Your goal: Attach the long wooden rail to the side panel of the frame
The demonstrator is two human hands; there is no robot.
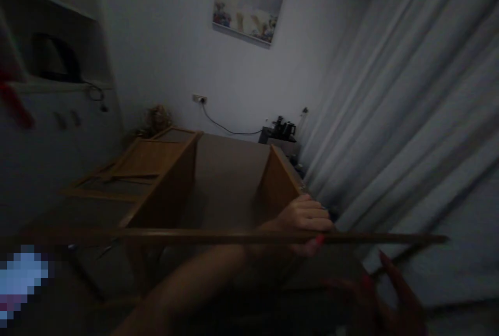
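A long, thin wooden strip (pixel 195 233) runs across the view close to me. My left hand (pixel 306 216) is closed around it right of the middle, knuckles on top and a red-nailed thumb below. Just beyond that hand, an upright wooden side panel (pixel 278 180) stands on the table. A second upright wooden panel (pixel 171 185) is opposite it on the left. My right hand (pixel 384 299) is low at the right, dark and blurred, with its fingers apart. It appears apart from the strip, below its right end.
Wooden frame pieces (pixel 144 158) lie left of the panels on the brownish tabletop (pixel 230 170). A grey curtain (pixel 409 107) hangs along the right. Behind the table are black kettle-like appliances (pixel 284 128) with a cord. White cabinets (pixel 66 123) stand at the left.
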